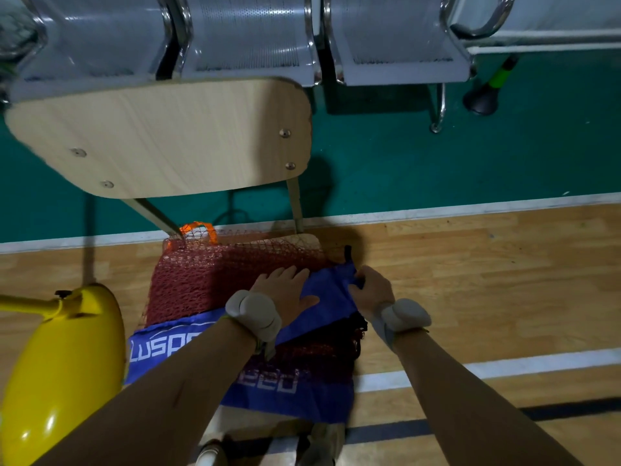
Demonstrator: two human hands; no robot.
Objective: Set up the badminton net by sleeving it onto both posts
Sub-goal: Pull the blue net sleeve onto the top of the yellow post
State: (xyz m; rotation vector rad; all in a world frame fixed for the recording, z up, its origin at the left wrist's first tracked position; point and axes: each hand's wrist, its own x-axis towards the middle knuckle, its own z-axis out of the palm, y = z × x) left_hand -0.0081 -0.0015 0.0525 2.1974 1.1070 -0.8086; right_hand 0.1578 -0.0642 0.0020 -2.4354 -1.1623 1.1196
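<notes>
Head view: I am looking down over both forearms onto a chair seat.
Net (pixel 208 277): red mesh, folded in a stack on the seat of the wooden chair (pixel 161 136), just in front of its backrest.
Orange loop (pixel 198 230): stands up at the stack's far left corner.
Blue cloth (pixel 331 292): has white lettering and lies across the near part of the stack, its lower fold hanging over the seat's front edge. I see dark mesh between its folds.
Left hand (pixel 285 290): flat, fingers straight and spread, pressing on the mesh and the cloth's upper fold. It grasps nothing.
Right hand (pixel 373 289): fingers curled, pinching the cloth's far right corner.
Wrists: a grey band (pixel 253 314) on each.
Yellow post base (pixel 60 364): on the floor just left of the chair. A yellow bar runs off frame left.
Background: metal bench seats (pixel 248 38) on green flooring. Under the chair I see wood floor with white lines.
</notes>
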